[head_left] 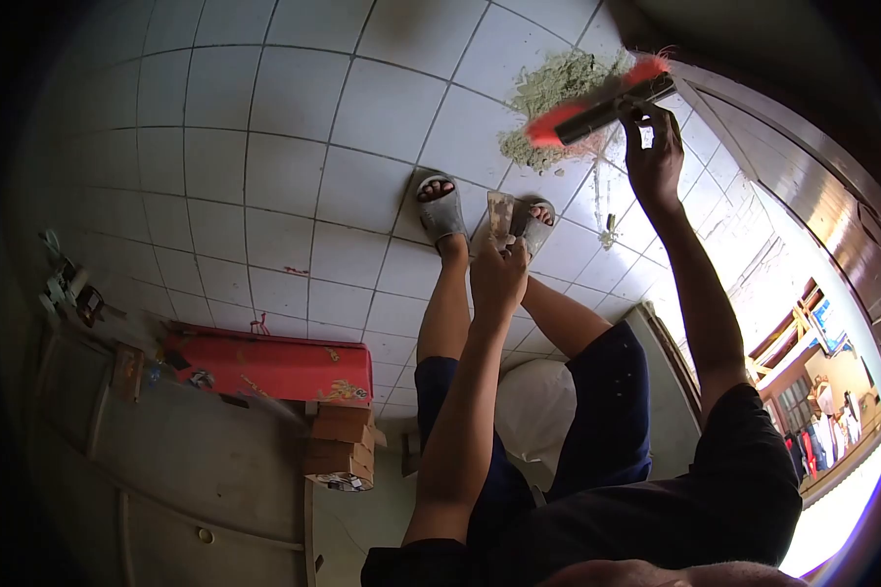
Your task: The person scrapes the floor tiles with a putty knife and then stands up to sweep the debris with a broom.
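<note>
My right hand grips a brush head with a dark back and red bristles, low over the tiled floor. Its bristles overlap a pile of grey-green crumbly debris. Closer to my body, my left hand is closed around a putty knife, whose worn, stained blade points away from me. The blade appears between my two sandalled feet, partly covering the view of the right one. My left fingers hide most of the knife's handle.
White tiles spread across the floor, with small scraps near the doorway at right. A metal-edged door frame borders the debris. To the left stand a red box-like piece, a cardboard box and a grey cabinet. A white sack sits behind my legs.
</note>
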Action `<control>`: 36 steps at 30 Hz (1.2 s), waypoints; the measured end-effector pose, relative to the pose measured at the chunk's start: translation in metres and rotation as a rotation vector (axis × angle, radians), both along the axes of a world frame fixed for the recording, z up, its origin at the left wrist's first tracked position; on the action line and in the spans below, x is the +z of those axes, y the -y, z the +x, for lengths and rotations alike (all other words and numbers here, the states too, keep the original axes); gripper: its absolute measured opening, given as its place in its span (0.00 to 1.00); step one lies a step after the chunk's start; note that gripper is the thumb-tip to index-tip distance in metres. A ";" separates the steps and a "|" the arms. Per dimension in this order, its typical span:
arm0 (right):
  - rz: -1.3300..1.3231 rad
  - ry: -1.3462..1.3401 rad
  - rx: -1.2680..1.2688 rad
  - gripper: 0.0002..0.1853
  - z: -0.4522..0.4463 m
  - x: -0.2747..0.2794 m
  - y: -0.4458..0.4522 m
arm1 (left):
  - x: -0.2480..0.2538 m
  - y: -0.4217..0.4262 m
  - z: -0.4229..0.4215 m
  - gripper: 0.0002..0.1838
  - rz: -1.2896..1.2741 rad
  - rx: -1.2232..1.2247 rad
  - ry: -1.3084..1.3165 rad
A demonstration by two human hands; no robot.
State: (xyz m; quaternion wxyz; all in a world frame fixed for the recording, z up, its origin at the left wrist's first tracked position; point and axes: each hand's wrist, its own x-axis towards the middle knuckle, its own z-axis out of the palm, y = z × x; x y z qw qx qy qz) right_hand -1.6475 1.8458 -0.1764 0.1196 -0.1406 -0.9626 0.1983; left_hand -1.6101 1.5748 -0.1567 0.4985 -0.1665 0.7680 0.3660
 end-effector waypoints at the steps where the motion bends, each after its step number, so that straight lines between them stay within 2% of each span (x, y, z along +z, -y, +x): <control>1: -0.017 -0.048 -0.042 0.12 -0.012 -0.002 0.012 | 0.001 0.000 -0.002 0.29 -0.002 0.006 -0.004; 3: -0.080 -0.097 -0.153 0.10 -0.035 -0.041 0.022 | 0.005 0.000 -0.011 0.28 0.013 0.057 -0.019; 4: -0.235 -0.105 -0.210 0.07 -0.050 -0.073 0.026 | 0.008 -0.001 -0.019 0.28 0.006 0.060 -0.027; 5: -0.140 -0.018 -0.221 0.08 -0.054 -0.136 0.014 | 0.012 -0.002 -0.025 0.28 0.004 0.067 -0.031; 6: -0.214 0.039 -0.120 0.08 -0.056 -0.184 0.003 | 0.014 -0.003 -0.029 0.27 0.004 0.073 -0.034; 7: -0.314 0.132 -0.255 0.08 -0.066 -0.203 0.001 | 0.013 -0.003 -0.030 0.27 -0.002 0.072 -0.036; 8: -0.203 0.055 -0.143 0.09 -0.086 -0.196 0.001 | 0.011 -0.004 -0.031 0.27 -0.021 0.075 -0.039; 10: -0.207 0.043 -0.168 0.09 -0.114 -0.173 0.012 | 0.012 -0.004 -0.020 0.26 -0.044 0.079 -0.022; 12: -0.234 0.005 -0.182 0.09 -0.122 -0.141 0.026 | 0.002 -0.009 -0.005 0.25 0.006 0.122 -0.130; 14: -0.162 -0.184 -0.173 0.08 -0.131 -0.121 0.038 | 0.000 -0.011 0.002 0.25 0.050 0.083 -0.072; 15: -0.166 -0.197 -0.169 0.08 -0.133 -0.142 0.032 | -0.001 -0.013 -0.001 0.24 0.094 0.045 -0.013; 17: -0.114 0.028 -0.071 0.07 -0.124 -0.193 0.023 | -0.001 -0.013 -0.003 0.24 0.071 0.027 0.000; 18: -0.089 0.197 -0.061 0.08 -0.121 -0.200 0.026 | -0.001 -0.014 -0.006 0.25 0.064 0.053 -0.047; 20: -0.095 0.213 -0.086 0.09 -0.107 -0.198 0.037 | 0.010 -0.009 -0.005 0.25 0.051 0.073 -0.077; 22: -0.080 0.179 -0.112 0.12 -0.125 -0.186 0.041 | 0.010 -0.012 -0.011 0.18 -0.003 0.065 -0.221; 23: -0.078 0.202 -0.123 0.12 -0.112 -0.187 0.039 | 0.013 -0.012 0.000 0.18 0.000 0.055 -0.198; 25: -0.117 0.150 0.013 0.07 -0.119 -0.192 0.038 | 0.003 -0.015 0.006 0.17 0.016 0.062 -0.310; 26: -0.080 0.031 0.043 0.06 -0.128 -0.197 0.039 | 0.000 -0.015 0.012 0.18 0.070 0.103 -0.236; 27: -0.081 0.033 0.041 0.06 -0.135 -0.200 0.038 | 0.001 -0.017 0.007 0.18 0.069 0.101 -0.235; 29: -0.261 0.178 0.015 0.21 -0.133 -0.204 0.036 | 0.009 -0.019 0.011 0.22 0.102 0.061 -0.026; 30: -0.122 0.142 -0.072 0.22 -0.135 -0.194 0.045 | 0.007 -0.019 0.013 0.21 0.106 0.028 -0.009; 31: -0.122 0.125 -0.071 0.22 -0.145 -0.184 0.047 | 0.004 -0.020 0.011 0.21 0.107 0.026 -0.026; 36: -0.644 0.340 -0.699 0.22 -0.130 -0.218 0.046 | 0.000 -0.012 0.022 0.22 0.037 0.024 -0.053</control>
